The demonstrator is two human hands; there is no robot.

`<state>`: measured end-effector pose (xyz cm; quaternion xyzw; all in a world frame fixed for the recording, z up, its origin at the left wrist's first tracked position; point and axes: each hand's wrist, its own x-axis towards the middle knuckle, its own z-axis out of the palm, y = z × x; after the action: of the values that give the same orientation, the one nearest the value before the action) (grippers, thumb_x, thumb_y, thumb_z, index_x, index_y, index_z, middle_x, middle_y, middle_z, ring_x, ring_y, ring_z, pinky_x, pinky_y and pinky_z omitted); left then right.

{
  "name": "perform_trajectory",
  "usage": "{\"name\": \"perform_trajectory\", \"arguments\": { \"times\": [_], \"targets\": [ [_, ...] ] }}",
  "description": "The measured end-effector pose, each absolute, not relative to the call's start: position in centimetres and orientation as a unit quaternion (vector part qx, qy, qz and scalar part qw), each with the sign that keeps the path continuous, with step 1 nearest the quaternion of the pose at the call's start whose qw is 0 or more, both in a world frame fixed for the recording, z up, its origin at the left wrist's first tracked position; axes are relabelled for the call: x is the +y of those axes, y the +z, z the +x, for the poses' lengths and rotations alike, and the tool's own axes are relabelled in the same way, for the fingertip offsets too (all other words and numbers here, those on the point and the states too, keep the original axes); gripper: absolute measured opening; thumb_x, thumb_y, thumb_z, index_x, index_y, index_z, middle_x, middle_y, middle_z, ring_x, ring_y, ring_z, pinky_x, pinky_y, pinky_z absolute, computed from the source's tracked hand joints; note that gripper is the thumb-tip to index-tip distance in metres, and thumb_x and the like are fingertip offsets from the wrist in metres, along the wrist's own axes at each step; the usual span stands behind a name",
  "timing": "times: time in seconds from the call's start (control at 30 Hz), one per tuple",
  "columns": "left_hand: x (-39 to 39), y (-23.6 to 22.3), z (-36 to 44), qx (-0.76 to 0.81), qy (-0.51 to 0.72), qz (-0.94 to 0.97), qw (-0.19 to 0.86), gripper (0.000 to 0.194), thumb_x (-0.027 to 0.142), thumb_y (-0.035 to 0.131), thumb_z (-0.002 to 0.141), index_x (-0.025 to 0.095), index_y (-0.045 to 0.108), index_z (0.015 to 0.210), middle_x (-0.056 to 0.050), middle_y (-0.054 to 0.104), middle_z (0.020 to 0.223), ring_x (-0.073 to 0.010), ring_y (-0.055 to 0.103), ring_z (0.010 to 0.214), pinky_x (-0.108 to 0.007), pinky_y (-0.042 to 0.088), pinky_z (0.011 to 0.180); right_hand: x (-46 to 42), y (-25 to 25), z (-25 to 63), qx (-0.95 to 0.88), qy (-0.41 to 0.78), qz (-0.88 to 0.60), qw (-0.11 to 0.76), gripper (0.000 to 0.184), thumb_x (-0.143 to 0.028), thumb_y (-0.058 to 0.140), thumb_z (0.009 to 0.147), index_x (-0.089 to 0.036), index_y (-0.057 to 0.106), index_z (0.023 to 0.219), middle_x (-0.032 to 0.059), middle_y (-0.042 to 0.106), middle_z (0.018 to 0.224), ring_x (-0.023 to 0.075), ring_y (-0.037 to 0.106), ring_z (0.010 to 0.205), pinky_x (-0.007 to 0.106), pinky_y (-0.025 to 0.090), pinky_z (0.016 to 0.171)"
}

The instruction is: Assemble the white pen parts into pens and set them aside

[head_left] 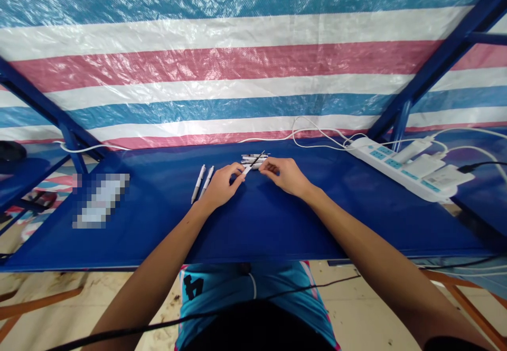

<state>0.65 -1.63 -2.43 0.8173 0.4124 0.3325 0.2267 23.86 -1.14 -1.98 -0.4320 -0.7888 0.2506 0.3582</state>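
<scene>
My left hand [224, 185] is closed in a pinch on a white pen barrel [247, 169]. A thin dark refill [259, 158] sticks up and to the right from it. Just right of the barrel, my right hand [288, 176] has its thumb and fingertips pressed together; whatever they hold is too small to make out. Behind both hands lies a small heap of white and grey pen parts [254, 157], partly hidden by the fingers. Two white pens with grey grips, a left one [198, 183] and a right one [208, 178], lie side by side left of my left hand.
The blue tabletop [158, 224] carries a white power strip [396, 169] with plugged-in chargers at the right. White cables [317, 129] run along the back edge. A blurred-out pale object [101, 200] lies at the left. Blue metal posts [420, 71] and a striped tarp [237, 60] stand behind.
</scene>
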Motion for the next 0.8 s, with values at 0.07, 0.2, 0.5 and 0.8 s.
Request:
{"name": "perform_trajectory", "arguments": {
  "times": [0.07,0.2,0.5,0.8],
  "targets": [
    [-1.58,-2.50,0.63,0.413,0.333,0.816,0.227,0.014,0.033,0.054,0.097,0.023,0.064,0.100,-0.006,0.078,0.089,-0.0260,0.076,0.091,-0.039,0.058,0.088,-1.10,-2.02,23.87,-0.791,0.249,-0.439,0.346,0.020,-0.020,0.061,0.089,-0.019,0.078,0.099,0.0052,0.079,0.085,0.0171,0.068,0.069,0.029,0.053,0.071],
    [-1.51,-2.60,0.66,0.414,0.333,0.815,0.232,0.014,0.033,0.055,0.097,0.023,0.064,0.100,-0.005,0.078,0.089,-0.0258,0.076,0.091,-0.039,0.057,0.089,-1.15,-1.86,23.93,-0.800,0.234,-0.449,0.323,0.026,-0.018,0.057,0.092,-0.021,0.082,0.100,0.0065,0.079,0.087,0.0189,0.071,0.075,0.030,0.054,0.076],
    [-1.45,-2.68,0.64,0.412,0.339,0.816,0.224,0.015,0.032,0.055,0.097,0.023,0.066,0.099,-0.006,0.077,0.091,-0.0254,0.074,0.092,-0.039,0.057,0.090,-1.20,-1.88,23.91,-0.788,0.266,-0.447,0.329,0.019,-0.018,0.056,0.093,-0.018,0.075,0.096,0.0025,0.075,0.075,0.0160,0.069,0.063,0.026,0.053,0.069],
    [-1.33,-2.77,0.57,0.416,0.340,0.817,0.208,0.017,0.033,0.055,0.098,0.022,0.067,0.099,-0.007,0.076,0.093,-0.0259,0.071,0.094,-0.039,0.057,0.089,-1.13,-2.05,24.05,-0.758,0.285,-0.454,0.372,0.008,-0.023,0.059,0.091,-0.021,0.067,0.093,0.0031,0.077,0.079,0.0185,0.074,0.070,0.030,0.058,0.074]
  ]
}}
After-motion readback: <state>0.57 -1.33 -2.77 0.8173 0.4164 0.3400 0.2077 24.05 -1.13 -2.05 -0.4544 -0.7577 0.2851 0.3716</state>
